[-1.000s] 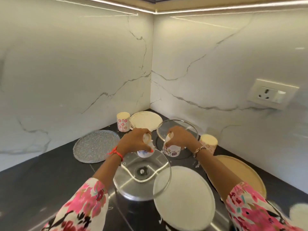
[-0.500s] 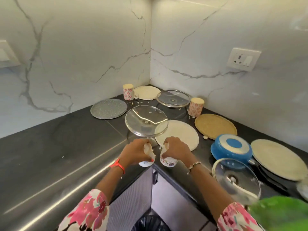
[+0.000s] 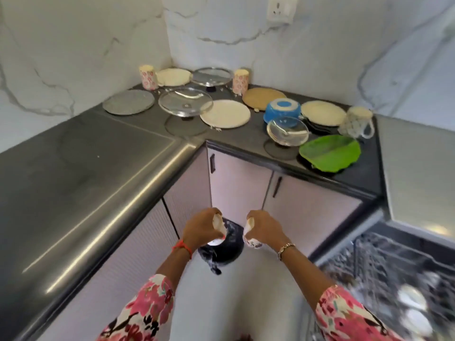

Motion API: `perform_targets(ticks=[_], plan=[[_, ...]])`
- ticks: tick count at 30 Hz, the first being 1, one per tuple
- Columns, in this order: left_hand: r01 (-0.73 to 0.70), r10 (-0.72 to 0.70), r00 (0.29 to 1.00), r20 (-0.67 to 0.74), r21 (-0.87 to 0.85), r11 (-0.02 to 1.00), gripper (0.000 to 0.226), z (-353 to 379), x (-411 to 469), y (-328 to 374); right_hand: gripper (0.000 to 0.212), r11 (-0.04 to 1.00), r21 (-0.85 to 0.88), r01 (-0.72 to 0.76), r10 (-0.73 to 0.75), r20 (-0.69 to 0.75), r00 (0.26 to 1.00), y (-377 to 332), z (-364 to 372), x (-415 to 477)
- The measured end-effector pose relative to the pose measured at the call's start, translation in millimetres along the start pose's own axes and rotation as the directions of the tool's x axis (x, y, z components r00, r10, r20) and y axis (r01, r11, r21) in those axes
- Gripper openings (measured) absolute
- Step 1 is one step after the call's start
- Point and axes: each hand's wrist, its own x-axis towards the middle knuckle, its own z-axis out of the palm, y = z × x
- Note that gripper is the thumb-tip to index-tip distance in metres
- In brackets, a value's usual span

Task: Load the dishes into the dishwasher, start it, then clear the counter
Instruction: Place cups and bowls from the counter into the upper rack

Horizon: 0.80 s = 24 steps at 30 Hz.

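Left hand (image 3: pixel 202 230) grips a white cup (image 3: pixel 218 225), fingers curled round it. Right hand (image 3: pixel 266 230) grips a floral cup (image 3: pixel 253 242) the same way. The cups are side by side, not touching, held low in front of the body, above a black bin bag (image 3: pixel 226 252) on the floor. Which way the cup mouths face: cannot tell. Red thread on the left wrist, chain bracelet on the right, pink floral sleeves (image 3: pixel 145 308).

Dishwasher rack (image 3: pixel 394 271) is pulled out at lower right, blurred. There are pale round items in it, too blurred to name.

Dark corner counter (image 3: pixel 73 168) carries the other dishes.
- **Back row by the wall:** floral mug (image 3: pixel 148 73), cream plate (image 3: pixel 174 77), glass lid (image 3: pixel 211 76), second floral mug (image 3: pixel 240 81).
- **In front:** grey textured plate (image 3: pixel 128 102), then an upturned glass lid (image 3: pixel 186 102) on its knob, its rim overlapping a white plate (image 3: pixel 225 113) in this view.
- **Further right:** tan plate (image 3: pixel 263 97), blue bowl (image 3: pixel 282 110) upside down, and a small glass lid (image 3: pixel 287 131) upturned just in front of the bowl.
- **Right end:** second cream plate (image 3: pixel 323 113) beside the bowl, and a clear glass mug (image 3: pixel 355 121) at the end.
- **Front edge:** green leaf-shaped plate (image 3: pixel 330 152).

Cabinet doors (image 3: pixel 238 183) under the counter are closed and have black handles. Wall socket (image 3: pixel 280 8) is at the top.
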Motion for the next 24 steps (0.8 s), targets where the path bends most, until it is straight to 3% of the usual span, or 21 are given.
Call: perform_targets(ticks=[12,24], plan=[[-0.017,0.012,0.997,0.079,0.061,0.998,0.054,140,-115,38,0.047,0.944,0.135,-0.302,0.314,-0.071,0.947,155,62,-195],[-0.093,0.071,0.963,0.261,0.074,0.993,0.055,285,-242,156,0.053,0.917,0.168,-0.361,0.374,-0.053,0.926,310,71,-367]])
